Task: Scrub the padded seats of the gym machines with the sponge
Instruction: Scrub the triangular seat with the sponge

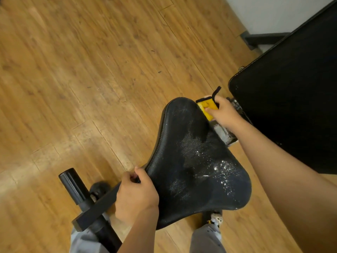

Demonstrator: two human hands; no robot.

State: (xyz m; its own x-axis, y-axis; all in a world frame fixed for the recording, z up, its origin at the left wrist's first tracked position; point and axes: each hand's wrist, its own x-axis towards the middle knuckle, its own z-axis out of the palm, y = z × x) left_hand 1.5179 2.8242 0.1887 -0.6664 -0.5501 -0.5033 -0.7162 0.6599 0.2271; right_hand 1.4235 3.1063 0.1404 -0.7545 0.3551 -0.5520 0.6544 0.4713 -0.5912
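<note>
A black padded seat [191, 161] fills the lower middle of the head view, wet and flecked with white foam. My right hand [224, 112] grips a yellow sponge [207, 108] with a dark scouring layer and holds it against the seat's narrow far end on its right side. My left hand [136, 194] grips the seat's near left edge, thumb on top. A large black back pad [291, 99] stands to the right, speckled with foam near its lower corner.
A black metal frame bar [98, 205] and a cylindrical post [73, 185] jut out at the lower left below the seat. My legs in grey trousers and a shoe [215, 218] show under the seat. Wooden floor [82, 79] spreads around; a white wall [264, 11] at top right.
</note>
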